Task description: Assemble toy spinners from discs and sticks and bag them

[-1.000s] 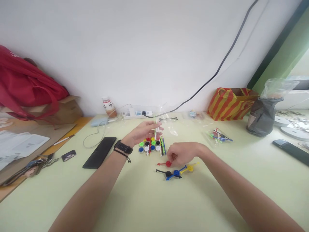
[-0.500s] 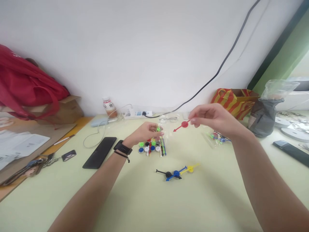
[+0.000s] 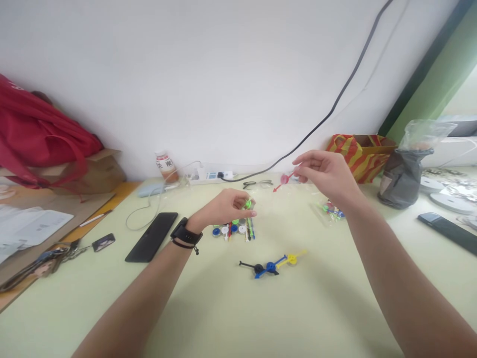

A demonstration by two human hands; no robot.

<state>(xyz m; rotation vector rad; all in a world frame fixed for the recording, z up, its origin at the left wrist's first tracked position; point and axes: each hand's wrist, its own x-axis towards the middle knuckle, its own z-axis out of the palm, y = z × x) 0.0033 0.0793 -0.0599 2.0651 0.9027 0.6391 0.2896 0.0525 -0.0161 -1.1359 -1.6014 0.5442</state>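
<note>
Head: red spinner (image 3: 284, 179) between hands (image 3: 330, 176)

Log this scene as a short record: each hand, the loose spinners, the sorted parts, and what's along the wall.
Left hand: holds a green piece near the discs
Right hand: holds a red spinner above the table
Loose spinners: black, blue and yellow, side by side, nearer the wearer than both hands
Sorted parts: discs and arrows, partly hidden by the left hand
Along the wall: bottle, power strip, striped bag
</note>
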